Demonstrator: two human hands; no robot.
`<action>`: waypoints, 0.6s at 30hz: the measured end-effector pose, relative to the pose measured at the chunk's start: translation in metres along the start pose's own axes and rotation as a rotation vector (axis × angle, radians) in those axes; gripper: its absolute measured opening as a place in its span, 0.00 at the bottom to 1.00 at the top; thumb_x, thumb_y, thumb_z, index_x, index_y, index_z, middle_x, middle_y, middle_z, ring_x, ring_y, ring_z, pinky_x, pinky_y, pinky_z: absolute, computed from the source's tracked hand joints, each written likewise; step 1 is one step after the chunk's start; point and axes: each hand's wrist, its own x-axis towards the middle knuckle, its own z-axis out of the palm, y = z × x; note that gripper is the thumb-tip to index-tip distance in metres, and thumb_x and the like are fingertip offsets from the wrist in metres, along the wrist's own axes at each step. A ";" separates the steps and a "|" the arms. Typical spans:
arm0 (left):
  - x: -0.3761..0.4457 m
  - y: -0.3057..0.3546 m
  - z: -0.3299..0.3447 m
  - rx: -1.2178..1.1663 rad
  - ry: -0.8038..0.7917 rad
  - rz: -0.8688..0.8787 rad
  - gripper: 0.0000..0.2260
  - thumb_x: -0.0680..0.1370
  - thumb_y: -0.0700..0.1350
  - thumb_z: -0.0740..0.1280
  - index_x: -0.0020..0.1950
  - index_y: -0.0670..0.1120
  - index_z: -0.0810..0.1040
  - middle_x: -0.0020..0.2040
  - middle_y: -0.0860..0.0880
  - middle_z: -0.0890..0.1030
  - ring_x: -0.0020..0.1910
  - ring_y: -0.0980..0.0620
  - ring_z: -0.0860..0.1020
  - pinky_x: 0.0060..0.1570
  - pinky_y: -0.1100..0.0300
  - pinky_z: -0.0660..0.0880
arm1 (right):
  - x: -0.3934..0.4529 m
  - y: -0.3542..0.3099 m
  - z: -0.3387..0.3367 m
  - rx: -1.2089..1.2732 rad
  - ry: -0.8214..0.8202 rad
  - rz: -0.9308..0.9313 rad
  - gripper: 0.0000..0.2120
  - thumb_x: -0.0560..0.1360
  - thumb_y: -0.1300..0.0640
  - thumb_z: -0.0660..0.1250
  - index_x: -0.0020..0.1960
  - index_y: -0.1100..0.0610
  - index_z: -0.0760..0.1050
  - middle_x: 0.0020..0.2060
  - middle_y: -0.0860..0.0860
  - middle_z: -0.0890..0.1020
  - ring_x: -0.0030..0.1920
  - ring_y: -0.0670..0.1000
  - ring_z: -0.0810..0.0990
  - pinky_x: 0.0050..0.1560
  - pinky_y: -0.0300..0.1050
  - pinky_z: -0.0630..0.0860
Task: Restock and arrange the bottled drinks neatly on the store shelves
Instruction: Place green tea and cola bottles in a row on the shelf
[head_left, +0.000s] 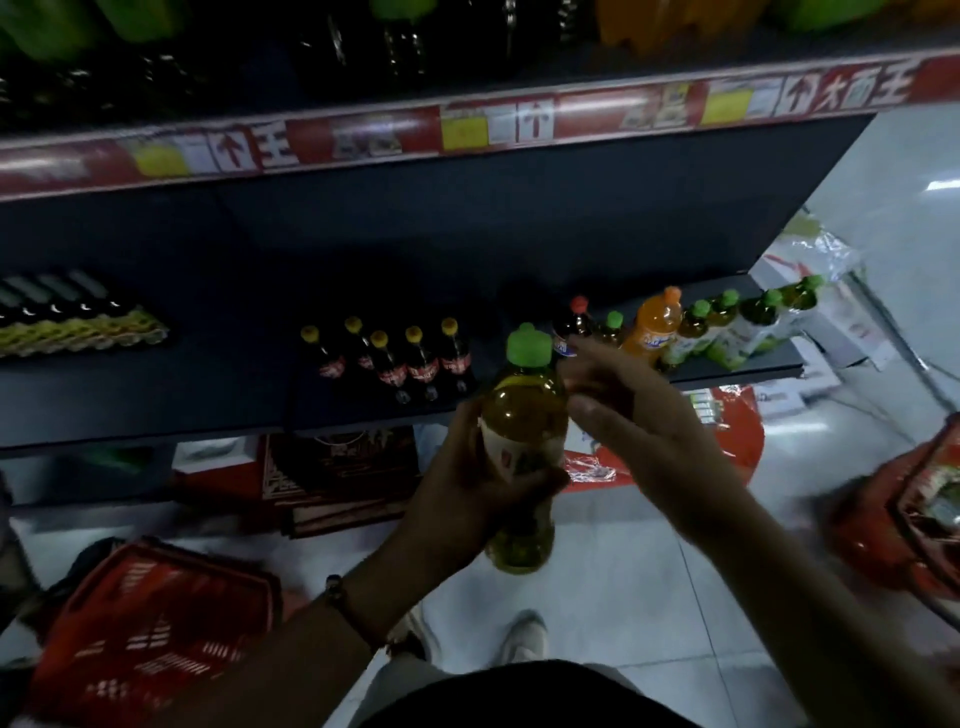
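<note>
My left hand (462, 493) grips a green-capped tea bottle (524, 415) around its label, upright in front of the dark shelf (208, 384). My right hand (628, 410) is beside the bottle's shoulder, fingers stretched toward the shelf and blurred by motion, holding nothing I can see. On the shelf stand several yellow-capped cola bottles (410, 358), a red-capped cola bottle (574, 322), an orange soda bottle (654, 325) and a row of green-capped tea bottles (727, 327).
A red basket (150, 629) sits on the floor at lower left, another red basket (914, 514) with goods at right. Boxes lie under the shelf. An upper shelf with a red price strip (467, 122) carries large bottles. Dark bottles (62, 306) lie at far left.
</note>
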 end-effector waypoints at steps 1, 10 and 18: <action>-0.006 0.002 0.001 -0.065 0.015 -0.026 0.36 0.62 0.49 0.82 0.65 0.51 0.69 0.54 0.56 0.82 0.55 0.55 0.82 0.49 0.61 0.80 | -0.011 0.007 0.004 0.096 -0.027 0.070 0.22 0.73 0.48 0.65 0.66 0.39 0.67 0.58 0.41 0.77 0.57 0.38 0.77 0.48 0.34 0.78; -0.045 0.038 -0.006 -0.232 0.203 -0.040 0.24 0.68 0.56 0.69 0.61 0.49 0.76 0.48 0.51 0.85 0.48 0.53 0.84 0.43 0.60 0.81 | -0.065 0.023 0.057 0.492 -0.222 0.303 0.40 0.62 0.58 0.79 0.70 0.46 0.67 0.56 0.54 0.81 0.53 0.55 0.83 0.48 0.46 0.80; -0.050 0.071 -0.042 -0.253 0.258 -0.010 0.13 0.75 0.55 0.68 0.57 0.52 0.81 0.52 0.48 0.85 0.54 0.50 0.83 0.53 0.50 0.80 | -0.048 -0.015 0.068 0.325 -0.158 0.176 0.33 0.62 0.56 0.77 0.65 0.46 0.69 0.48 0.46 0.82 0.47 0.52 0.84 0.44 0.49 0.82</action>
